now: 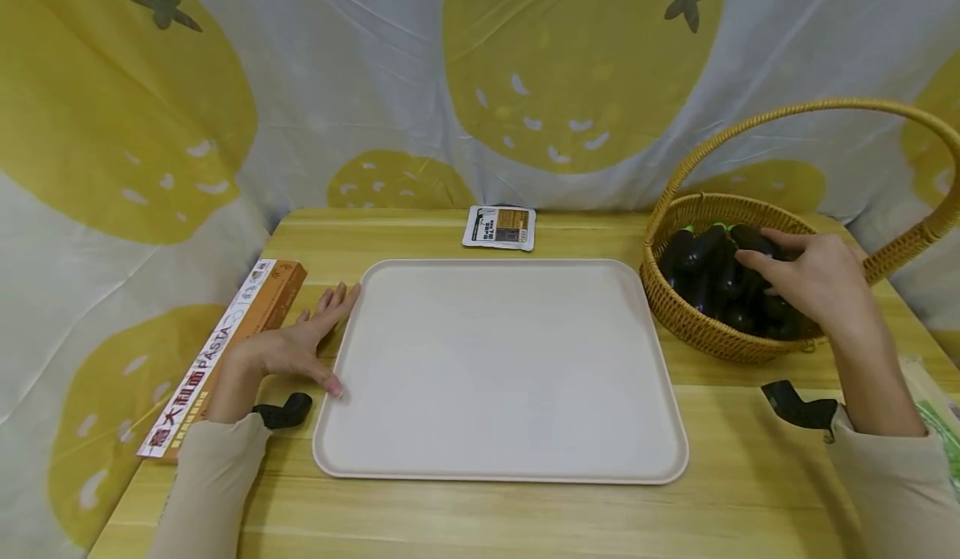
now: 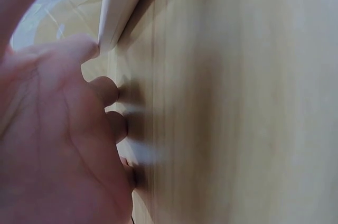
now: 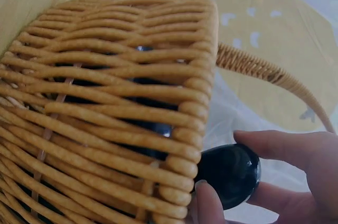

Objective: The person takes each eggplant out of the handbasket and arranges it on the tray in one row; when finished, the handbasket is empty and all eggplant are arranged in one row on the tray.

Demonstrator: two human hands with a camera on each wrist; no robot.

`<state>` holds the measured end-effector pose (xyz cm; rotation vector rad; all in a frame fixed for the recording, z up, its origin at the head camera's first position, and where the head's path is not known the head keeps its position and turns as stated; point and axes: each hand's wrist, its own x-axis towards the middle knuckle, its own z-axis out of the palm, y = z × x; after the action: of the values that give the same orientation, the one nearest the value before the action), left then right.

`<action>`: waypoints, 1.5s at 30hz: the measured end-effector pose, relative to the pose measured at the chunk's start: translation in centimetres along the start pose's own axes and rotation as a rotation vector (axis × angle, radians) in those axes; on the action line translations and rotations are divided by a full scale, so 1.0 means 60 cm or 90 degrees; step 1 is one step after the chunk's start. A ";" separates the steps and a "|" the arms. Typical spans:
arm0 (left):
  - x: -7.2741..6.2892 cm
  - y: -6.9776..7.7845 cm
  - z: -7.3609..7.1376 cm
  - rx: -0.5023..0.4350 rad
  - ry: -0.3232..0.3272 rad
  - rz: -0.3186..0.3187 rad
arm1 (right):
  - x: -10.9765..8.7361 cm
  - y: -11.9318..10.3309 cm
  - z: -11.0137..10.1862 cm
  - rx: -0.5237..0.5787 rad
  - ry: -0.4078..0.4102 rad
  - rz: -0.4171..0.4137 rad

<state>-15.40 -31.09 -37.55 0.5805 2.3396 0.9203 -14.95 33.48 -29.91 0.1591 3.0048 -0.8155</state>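
A wicker basket (image 1: 701,336) with a tall hoop handle stands at the right of the table, holding several glossy dark eggplants (image 1: 702,247). My right hand (image 1: 821,280) reaches over its rim and pinches one eggplant (image 3: 232,174) between thumb and fingers; in the right wrist view its rounded end shows above the rim, the rest hidden behind the weave. A large pale tray (image 1: 502,367) lies flat in the middle. My left hand (image 1: 303,346) touches the tray's left edge with thumb and forefinger, fingers spread. In the left wrist view the other fingertips (image 2: 108,91) rest on the table.
An orange and white pasta box (image 1: 217,359) lies slantwise left of my left hand. Behind the tray is a small flat packet (image 1: 500,227). A clear and green plastic package (image 1: 937,417) sits at the right edge. A lemon-print curtain (image 1: 360,84) hangs behind the wooden table (image 1: 465,517).
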 end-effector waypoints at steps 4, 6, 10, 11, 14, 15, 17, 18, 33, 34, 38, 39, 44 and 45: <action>0.001 0.003 0.001 -0.006 -0.005 -0.004 | -0.008 -0.001 0.000 0.011 0.013 0.000; 0.001 0.004 0.001 -0.008 -0.006 -0.006 | -0.012 -0.003 -0.001 0.013 0.020 0.001; 0.001 0.007 0.001 -0.007 -0.003 -0.006 | -0.019 -0.006 -0.001 0.009 0.033 0.006; 0.001 0.007 0.001 -0.005 -0.002 -0.006 | -0.021 -0.007 -0.001 0.010 0.033 0.008; 0.000 0.006 0.002 -0.003 -0.002 -0.005 | -0.026 -0.011 -0.002 0.013 0.031 0.014; -0.001 0.005 0.002 -0.003 -0.001 -0.005 | -0.028 -0.013 -0.002 0.012 0.030 0.015; -0.002 0.004 0.002 -0.003 0.000 -0.004 | -0.032 -0.016 -0.003 0.007 0.033 0.015; -0.002 0.003 0.002 -0.004 0.000 -0.003 | -0.033 -0.018 -0.004 0.001 0.035 0.016; -0.001 0.001 0.002 -0.002 -0.001 -0.009 | -0.069 -0.025 -0.011 -0.069 0.025 0.013; 0.000 0.002 0.002 -0.003 -0.002 -0.009 | -0.072 -0.025 -0.012 -0.072 0.026 0.014; 0.000 0.002 0.002 -0.003 -0.002 -0.011 | -0.090 -0.031 -0.019 -0.088 0.031 0.021; 0.001 0.002 0.002 -0.003 -0.002 -0.011 | -0.094 -0.033 -0.021 -0.093 0.033 0.023; 0.001 0.002 0.002 0.000 -0.002 -0.011 | -0.124 -0.046 -0.031 -0.114 0.039 0.019; 0.001 0.002 0.002 -0.001 -0.003 -0.011 | -0.130 -0.049 -0.033 -0.114 0.040 0.016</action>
<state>-15.35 -30.94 -37.53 0.5604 2.3360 0.9117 -7.49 31.25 -26.37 0.2205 3.1075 -0.5467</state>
